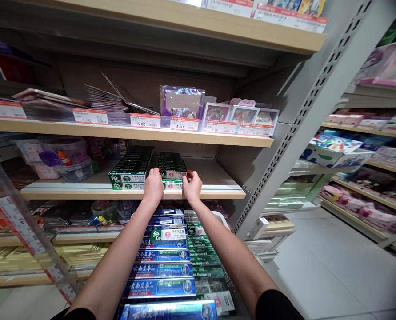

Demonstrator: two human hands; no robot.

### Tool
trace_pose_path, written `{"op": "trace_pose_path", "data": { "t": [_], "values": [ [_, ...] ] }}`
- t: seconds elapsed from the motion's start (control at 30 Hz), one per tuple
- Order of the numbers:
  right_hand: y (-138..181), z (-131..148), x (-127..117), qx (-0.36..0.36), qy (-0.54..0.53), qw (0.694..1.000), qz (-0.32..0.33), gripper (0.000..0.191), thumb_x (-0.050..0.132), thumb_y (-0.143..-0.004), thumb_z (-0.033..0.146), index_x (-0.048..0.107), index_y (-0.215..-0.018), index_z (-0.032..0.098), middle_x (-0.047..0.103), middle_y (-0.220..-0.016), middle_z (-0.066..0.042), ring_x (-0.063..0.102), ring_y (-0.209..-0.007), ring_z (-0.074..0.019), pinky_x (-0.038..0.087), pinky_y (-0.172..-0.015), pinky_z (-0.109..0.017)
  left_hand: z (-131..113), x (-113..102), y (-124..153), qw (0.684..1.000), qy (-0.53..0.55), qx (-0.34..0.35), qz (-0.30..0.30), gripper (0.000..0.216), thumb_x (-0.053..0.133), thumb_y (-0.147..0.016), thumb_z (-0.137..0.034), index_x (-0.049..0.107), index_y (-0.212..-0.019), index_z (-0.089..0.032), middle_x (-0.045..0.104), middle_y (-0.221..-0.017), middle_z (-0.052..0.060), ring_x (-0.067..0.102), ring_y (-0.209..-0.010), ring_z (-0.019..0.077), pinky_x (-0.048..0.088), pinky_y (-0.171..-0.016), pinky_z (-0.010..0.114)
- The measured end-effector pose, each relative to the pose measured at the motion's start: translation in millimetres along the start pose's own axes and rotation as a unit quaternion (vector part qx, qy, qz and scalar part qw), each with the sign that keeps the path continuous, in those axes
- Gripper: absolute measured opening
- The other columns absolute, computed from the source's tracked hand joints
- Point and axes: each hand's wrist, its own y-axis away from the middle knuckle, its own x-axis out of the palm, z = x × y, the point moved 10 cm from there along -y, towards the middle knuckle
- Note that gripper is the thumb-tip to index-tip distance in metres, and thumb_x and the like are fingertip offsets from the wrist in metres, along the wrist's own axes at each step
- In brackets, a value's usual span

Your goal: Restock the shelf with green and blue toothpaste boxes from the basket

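On the lower shelf [211,189], green-and-white toothpaste boxes stand in two rows running back. My left hand [153,186] is closed at the left end of the front toothpaste box [174,174] of the right row. At its other end, my right hand [192,184] has thumb and fingers pinched on the box edge. The left row of toothpaste boxes [128,178] sits just beside my left hand. Below my arms is a basket [222,218] with blue toothpaste boxes [164,270] and green toothpaste boxes [199,251]; one loose green-and-white box [169,234] lies across the blue ones.
Plastic tubs [73,162] stand at the left of the same shelf. Overhead, a shelf edge [118,131] with price tags carries packets and small boxes. A slotted metal upright [284,138] rises on the right, beside the tiled floor [318,266].
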Motion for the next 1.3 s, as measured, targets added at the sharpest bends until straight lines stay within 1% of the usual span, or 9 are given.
{"op": "trace_pose_path", "data": {
  "t": [0.2,0.4,0.53,0.67,0.77,0.87,1.03,1.13,1.3],
  "values": [
    [2.6,5.2,-1.5,0.003,-0.002,1.0,0.009,0.024,0.054,-0.083,0.028,0.059,-0.106,0.02,0.07,-0.102,-0.008,0.065,-0.093,-0.0203,0.05,-0.089,-0.033,-2.4,-0.8,4.7,1.0,0.002,0.013,0.007,0.028,0.036,-0.093,-0.015,0.053,-0.113,-0.011,0.059,-0.107,0.018,0.062,-0.102,0.0294,0.049,-0.087,0.041],
    [13.3,17.0,-17.0,-0.013,-0.067,0.998,0.012,0.037,0.06,-0.081,0.031,0.057,-0.115,0.018,0.065,-0.116,-0.01,0.062,-0.106,-0.0199,0.05,-0.095,-0.033,-14.0,-18.6,24.0,0.996,0.065,0.062,-0.014,0.045,0.037,-0.094,-0.02,0.04,-0.138,-0.011,0.05,-0.135,0.02,0.048,-0.127,0.0311,0.042,-0.102,0.043],
    [37.3,29.2,-38.3,-0.025,-0.086,0.995,0.031,0.034,0.062,-0.081,0.035,0.061,-0.111,0.019,0.065,-0.114,-0.01,0.063,-0.105,-0.0209,0.05,-0.096,-0.034,-18.8,-41.8,47.8,0.992,0.099,0.079,0.008,0.042,0.035,-0.095,-0.023,0.048,-0.134,-0.015,0.052,-0.138,0.014,0.047,-0.129,0.0265,0.036,-0.11,0.041],
    [79.2,30.4,-58.7,-0.001,-0.106,0.991,0.077,0.028,0.062,-0.081,0.034,0.063,-0.105,0.021,0.067,-0.11,-0.008,0.065,-0.099,-0.0208,0.051,-0.093,-0.035,-12.0,-59.5,88.4,0.99,0.096,0.079,0.066,0.037,0.039,-0.094,-0.028,0.057,-0.126,-0.02,0.062,-0.126,0.009,0.057,-0.116,0.0254,0.043,-0.101,0.038],
    [114.9,13.3,-65.6,0.039,-0.093,0.988,0.121,0.022,0.061,-0.081,0.032,0.064,-0.1,0.021,0.067,-0.105,-0.007,0.065,-0.097,-0.0211,0.052,-0.09,-0.035,7.9,-55.1,124.5,0.987,0.087,0.045,0.129,0.032,0.042,-0.093,-0.032,0.063,-0.116,-0.023,0.067,-0.115,0.007,0.063,-0.103,0.0254,0.048,-0.09,0.035],
    [144.8,-15.9,-65.6,0.076,-0.077,0.982,0.154,0.02,0.058,-0.082,0.03,0.064,-0.098,0.021,0.067,-0.104,-0.007,0.064,-0.099,-0.021,0.052,-0.089,-0.035,35.7,-40.9,155.0,0.982,0.082,0.0,0.171,0.029,0.044,-0.091,-0.035,0.065,-0.107,-0.023,0.07,-0.108,0.007,0.065,-0.097,0.0255,0.049,-0.084,0.034],
    [170.2,-64.0,-57.2,0.133,-0.075,0.973,0.173,0.023,0.06,-0.079,0.034,0.064,-0.097,0.02,0.068,-0.101,-0.007,0.064,-0.094,-0.021,0.052,-0.083,-0.034,72.7,-19.5,179.0,0.975,0.077,-0.047,0.201,0.026,0.044,-0.09,-0.036,0.065,-0.095,-0.022,0.072,-0.095,0.007,0.066,-0.088,0.0251,0.047,-0.079,0.033],
    [176.4,-76.3,-46.8,0.153,-0.086,0.964,0.199,0.025,0.062,-0.078,0.036,0.063,-0.096,0.019,0.068,-0.098,-0.007,0.064,-0.089,-0.0202,0.052,-0.08,-0.033,79.8,-15.6,182.2,0.97,0.097,-0.065,0.214,0.026,0.043,-0.09,-0.038,0.064,-0.092,-0.022,0.071,-0.091,0.005,0.066,-0.082,0.0228,0.047,-0.075,0.031],
    [181.9,-80.3,-40.1,0.176,-0.094,0.956,0.213,0.026,0.063,-0.078,0.039,0.063,-0.094,0.018,0.068,-0.09,-0.005,0.063,-0.08,-0.0185,0.051,-0.072,-0.03,72.7,-11.2,187.6,0.961,0.099,-0.059,0.251,0.028,0.044,-0.09,-0.039,0.065,-0.093,-0.021,0.07,-0.092,0.004,0.065,-0.082,0.0216,0.046,-0.074,0.03]
  ]
}}
